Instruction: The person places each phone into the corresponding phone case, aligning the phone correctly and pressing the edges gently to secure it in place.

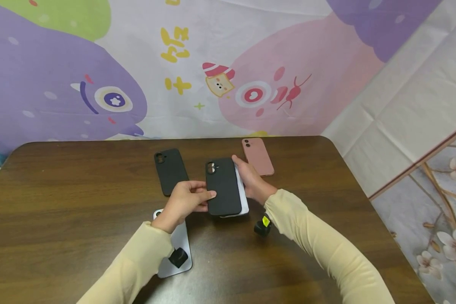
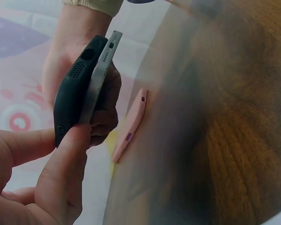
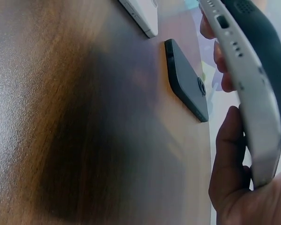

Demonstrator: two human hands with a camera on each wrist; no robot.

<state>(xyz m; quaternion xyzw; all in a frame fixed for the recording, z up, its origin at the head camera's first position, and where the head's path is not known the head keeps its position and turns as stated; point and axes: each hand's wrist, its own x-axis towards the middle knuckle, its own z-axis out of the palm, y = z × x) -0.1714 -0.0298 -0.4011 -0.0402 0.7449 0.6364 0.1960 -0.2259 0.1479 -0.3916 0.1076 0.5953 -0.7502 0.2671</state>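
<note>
A black phone case [image 1: 224,185] with a camera cutout is held above the table, lying against a white phone [image 1: 244,195] that shows past its right and lower edges. My left hand [image 1: 186,198] pinches the case at its left side, thumb on its back. From the right, my right hand [image 1: 252,179] grips the phone, its fingers curled behind it in the left wrist view. Seen end-on there, the case [image 2: 75,89] and the phone [image 2: 99,77] lean together at a slight angle. The phone's bottom port faces the camera in the right wrist view.
Another black phone-shaped piece [image 1: 171,171] lies left of the hands on the wooden table [image 1: 80,190]. A pink one [image 1: 259,156] lies behind my right hand. Under my left wrist is a silver phone [image 1: 182,240], partly covered. A printed cloth [image 1: 167,114] hangs behind the table.
</note>
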